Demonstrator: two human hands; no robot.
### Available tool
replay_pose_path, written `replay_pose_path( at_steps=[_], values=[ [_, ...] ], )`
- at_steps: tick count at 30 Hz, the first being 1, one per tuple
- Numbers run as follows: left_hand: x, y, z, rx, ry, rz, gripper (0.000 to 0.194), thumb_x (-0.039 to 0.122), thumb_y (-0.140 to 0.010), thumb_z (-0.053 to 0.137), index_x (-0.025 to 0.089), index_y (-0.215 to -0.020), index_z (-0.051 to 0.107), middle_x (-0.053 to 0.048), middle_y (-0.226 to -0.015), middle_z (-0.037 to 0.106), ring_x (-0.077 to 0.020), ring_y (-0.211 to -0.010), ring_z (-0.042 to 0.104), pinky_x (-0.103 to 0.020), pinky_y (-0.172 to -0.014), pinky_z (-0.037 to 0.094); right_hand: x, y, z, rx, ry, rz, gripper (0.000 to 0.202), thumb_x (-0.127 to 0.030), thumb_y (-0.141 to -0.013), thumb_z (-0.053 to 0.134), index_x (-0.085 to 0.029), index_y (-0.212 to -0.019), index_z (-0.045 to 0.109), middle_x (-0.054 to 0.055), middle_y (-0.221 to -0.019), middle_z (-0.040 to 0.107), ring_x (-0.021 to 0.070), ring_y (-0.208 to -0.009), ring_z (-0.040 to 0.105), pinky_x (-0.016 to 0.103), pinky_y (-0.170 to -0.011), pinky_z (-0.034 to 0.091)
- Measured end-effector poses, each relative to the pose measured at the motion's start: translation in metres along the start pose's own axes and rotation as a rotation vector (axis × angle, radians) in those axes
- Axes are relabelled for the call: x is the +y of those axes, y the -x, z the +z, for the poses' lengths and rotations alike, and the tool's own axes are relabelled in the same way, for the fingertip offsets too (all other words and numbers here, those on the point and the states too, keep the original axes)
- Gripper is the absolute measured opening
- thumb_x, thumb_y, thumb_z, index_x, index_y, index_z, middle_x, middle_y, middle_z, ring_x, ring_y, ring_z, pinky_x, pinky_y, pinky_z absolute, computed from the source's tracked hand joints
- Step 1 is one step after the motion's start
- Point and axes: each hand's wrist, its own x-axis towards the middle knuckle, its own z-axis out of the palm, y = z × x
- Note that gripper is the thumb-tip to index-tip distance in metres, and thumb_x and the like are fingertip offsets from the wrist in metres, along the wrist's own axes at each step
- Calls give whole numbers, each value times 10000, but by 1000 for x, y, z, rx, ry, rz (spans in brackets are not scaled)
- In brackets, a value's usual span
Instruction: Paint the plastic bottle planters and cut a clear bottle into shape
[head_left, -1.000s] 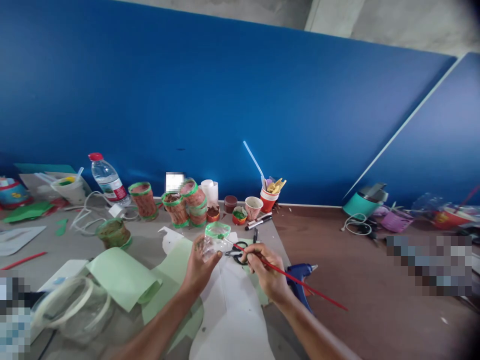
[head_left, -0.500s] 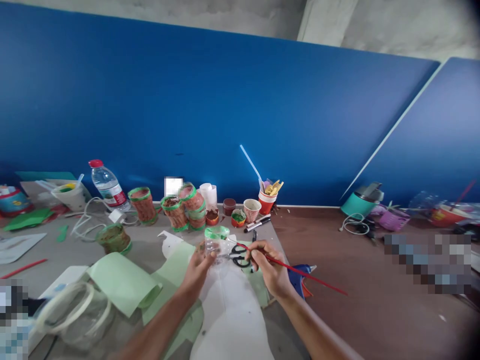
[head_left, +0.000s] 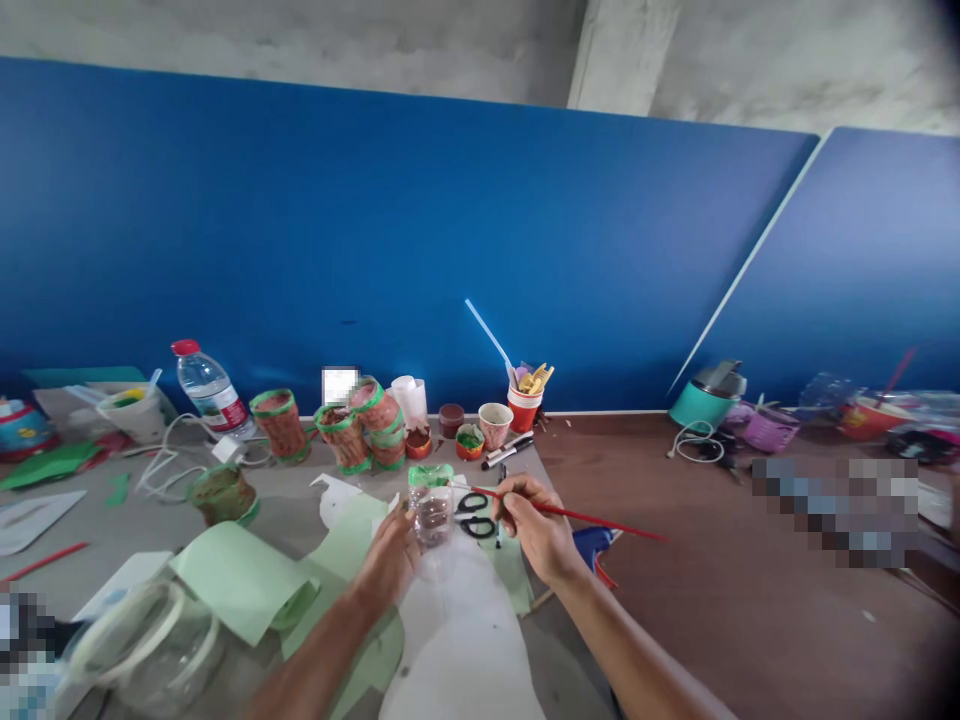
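On the far left of the worktop sit a water bottle and a row of brown, green-rimmed pots. Mid-frame, the left hand has its fingers wrapped round a clear plastic cup with a green rim, held upright over white paper. Just right, black scissors lie flat. The right hand pinches a red paintbrush, tip at the cup's rim. A blue glue gun lies beside that wrist.

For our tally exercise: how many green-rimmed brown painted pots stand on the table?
5 visible: one front left; one near the bottle; one beside two stacked. Others may be hidden.
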Motion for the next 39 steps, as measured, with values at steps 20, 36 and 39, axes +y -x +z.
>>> replay_pose_path(
  at_steps=[20,36,39],
  values=[
    [3,-1,-9,-105,136,-167,391,391,-833,544,147,-1121,646,-131,-1078,723,-284,-991,677,-384,-814,507,-5,-5,0,40,-103,77,153,-305,-672,695,-182,-713,613,5,-556,637,82,-442,430,213,-438,281],
    [11,-1,-9,-134,231,-230,414,429,-792,565,124,-1043,691,-149,-1027,741,-268,-894,709,-348,-751,525,-3,-9,-6,84,-145,85,150,-290,-643,702,-184,-693,609,4,-530,621,81,-419,404,206,-419,258],
    [12,-1,-8,-132,242,-224,413,429,-779,578,131,-1040,695,-144,-1024,742,-271,-882,710,-342,-736,524,-5,-8,-6,60,-165,57,157,-305,-665,700,-185,-713,611,6,-537,619,86,-443,428,202,-429,263]
  ],
)
